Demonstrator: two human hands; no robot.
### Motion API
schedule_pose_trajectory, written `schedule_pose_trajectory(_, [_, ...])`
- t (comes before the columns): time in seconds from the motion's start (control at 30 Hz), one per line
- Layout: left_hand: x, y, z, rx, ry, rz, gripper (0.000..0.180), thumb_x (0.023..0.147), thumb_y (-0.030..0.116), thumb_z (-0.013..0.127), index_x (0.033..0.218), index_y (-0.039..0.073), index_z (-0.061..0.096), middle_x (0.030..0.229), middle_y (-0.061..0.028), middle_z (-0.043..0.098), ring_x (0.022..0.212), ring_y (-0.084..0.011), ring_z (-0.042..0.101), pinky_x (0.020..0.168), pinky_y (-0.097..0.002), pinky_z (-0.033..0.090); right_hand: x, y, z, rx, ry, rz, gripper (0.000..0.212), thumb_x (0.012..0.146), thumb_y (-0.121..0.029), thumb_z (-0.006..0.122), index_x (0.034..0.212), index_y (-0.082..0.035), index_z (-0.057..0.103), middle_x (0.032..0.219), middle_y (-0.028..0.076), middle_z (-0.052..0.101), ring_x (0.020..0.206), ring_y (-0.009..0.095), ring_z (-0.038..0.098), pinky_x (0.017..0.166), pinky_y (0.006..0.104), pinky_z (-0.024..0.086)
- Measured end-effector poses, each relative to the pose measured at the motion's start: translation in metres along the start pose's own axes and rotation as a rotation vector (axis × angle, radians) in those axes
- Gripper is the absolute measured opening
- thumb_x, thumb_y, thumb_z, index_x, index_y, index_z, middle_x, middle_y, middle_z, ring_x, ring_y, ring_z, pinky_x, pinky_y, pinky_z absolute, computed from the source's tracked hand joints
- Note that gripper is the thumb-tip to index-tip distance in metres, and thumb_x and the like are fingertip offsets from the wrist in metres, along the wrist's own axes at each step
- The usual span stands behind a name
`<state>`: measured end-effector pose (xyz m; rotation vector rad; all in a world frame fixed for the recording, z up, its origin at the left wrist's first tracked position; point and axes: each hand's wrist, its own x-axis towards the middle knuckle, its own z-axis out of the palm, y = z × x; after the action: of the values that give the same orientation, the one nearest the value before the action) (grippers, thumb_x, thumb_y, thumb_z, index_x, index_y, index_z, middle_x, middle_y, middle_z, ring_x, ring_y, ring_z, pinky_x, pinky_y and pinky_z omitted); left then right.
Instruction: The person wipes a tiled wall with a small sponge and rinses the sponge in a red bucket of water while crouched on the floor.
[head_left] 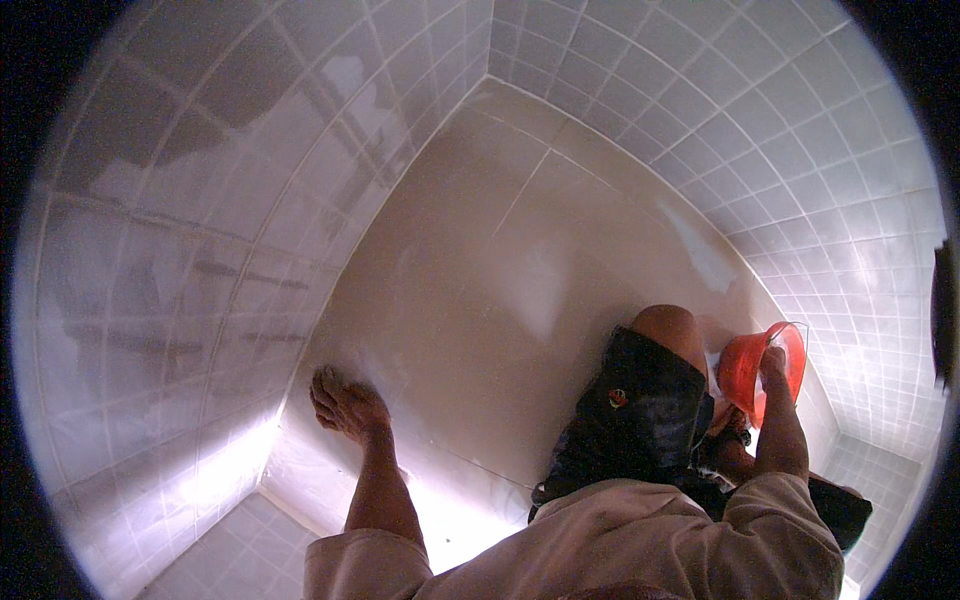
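My left hand [348, 405] is low at the left, over the tan tiled floor [450, 300] where it meets the left wall. Its fingers are curled downward, and whatever they may hold is hidden beneath them. On my right a red bucket [742, 370] with a thin wire handle tilts beside my bent leg, its mouth facing right. My right hand [773, 366] reaches into that mouth. The fingers there are in shadow, so their grip does not show. A pale patch lies inside the bucket near them.
The left tiled wall [250, 190] carries broad whitish smears across its dark tiles. Smaller tiles with pale joints cover the right wall [760, 140]. My bent knee [668, 328] and dark shorts [640, 400] stand between my hands. Bright light glares along the lower left.
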<state>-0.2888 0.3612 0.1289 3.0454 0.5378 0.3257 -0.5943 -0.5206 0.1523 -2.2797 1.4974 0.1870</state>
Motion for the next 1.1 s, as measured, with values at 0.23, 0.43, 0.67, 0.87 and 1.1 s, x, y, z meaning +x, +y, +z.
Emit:
schedule_pose_trajectory(0.23, [0.006, -0.020, -0.005, 0.089, 0.029, 0.025, 0.048, 0.092, 0.026, 0.045, 0.137, 0.011, 0.046, 0.146, -0.0132, 0.042, 0.136, -0.0322, 0.036, 0.109, -0.0527, 0.025, -0.068, -0.100, -0.022, -0.010, 0.092, -0.279, 0.026, 0.094, -0.025, 0.053, 0.085, -0.003, 0.066, 0.074, 0.012, 0.062, 0.068, 0.028, 0.058, 0.061, 0.0418, 0.045])
schedule_pose_trajectory(0.43, [-0.006, 0.013, 0.031, -0.023, -0.019, 0.077, 0.049, 0.094, 0.032, 0.046, 0.139, 0.013, 0.045, 0.145, -0.0100, 0.044, 0.133, -0.0303, 0.041, 0.103, -0.0529, 0.034, -0.061, -0.076, -0.124, -0.616, 0.482, -0.432, 0.025, 0.085, -0.023, 0.056, 0.074, -0.003, 0.065, 0.073, 0.022, 0.064, 0.068, 0.039, 0.062, 0.060, 0.0498, 0.046])
schedule_pose_trajectory(0.67, [0.001, 0.003, 0.007, 0.133, 0.046, -0.053, 0.053, 0.095, 0.040, 0.048, 0.143, 0.019, 0.043, 0.145, -0.0093, 0.043, 0.129, -0.0316, 0.044, 0.100, -0.0527, 0.035, -0.102, -0.213, -0.122, -0.203, 0.448, -0.459, 0.012, 0.070, -0.007, 0.048, 0.067, -0.002, 0.059, 0.063, 0.019, 0.058, 0.058, 0.031, 0.054, 0.059, 0.0421, 0.044])
schedule_pose_trajectory(0.87, [0.010, -0.032, 0.010, 0.308, -0.162, -0.288, 0.051, 0.094, 0.038, 0.049, 0.140, 0.016, 0.047, 0.140, -0.0112, 0.049, 0.123, -0.0328, 0.048, 0.098, -0.0524, 0.037, -0.139, -0.254, -0.163, 0.333, 0.226, -0.443, 0.007, 0.078, -0.008, 0.051, 0.073, -0.010, 0.055, 0.064, -0.002, 0.048, 0.058, 0.012, 0.047, 0.056, 0.0283, 0.040])
schedule_pose_trajectory(1.1, [0.001, -0.015, 0.007, 0.189, 0.183, -0.010, 0.039, 0.095, 0.026, 0.048, 0.127, 0.007, 0.058, 0.120, -0.0110, 0.064, 0.105, -0.0286, 0.062, 0.080, -0.0451, 0.051, -0.116, -0.189, -0.118, 0.293, 0.066, 0.128, 0.050, 0.086, -0.015, 0.062, 0.132, -0.007, 0.046, 0.086, 0.008, 0.061, 0.062, 0.017, 0.057, 0.051, 0.0325, 0.047])
